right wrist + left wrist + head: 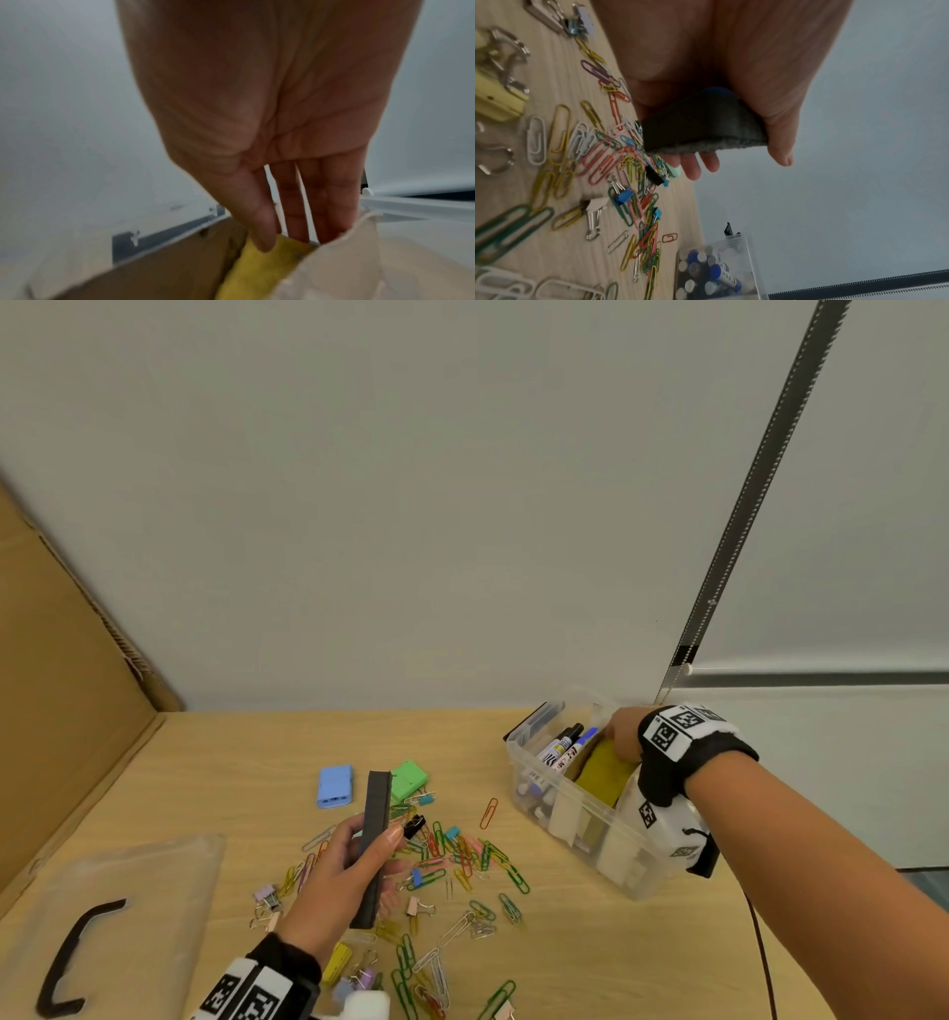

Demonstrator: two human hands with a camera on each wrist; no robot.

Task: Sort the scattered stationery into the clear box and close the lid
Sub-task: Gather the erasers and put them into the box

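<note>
My left hand grips a dark grey felt board eraser upright above the clip pile, thumb on one side and fingers on the other. My right hand reaches into the clear box at the right. There its thumb and fingers pinch the top edge of a yellow eraser that stands between cardboard dividers. Markers lie in the box's left compartment. Coloured paper clips and binder clips are scattered over the wooden table.
The clear lid with a black handle lies flat at the front left. A blue case and a green case sit behind the clip pile. A cardboard panel borders the table's left side, and a white wall stands behind.
</note>
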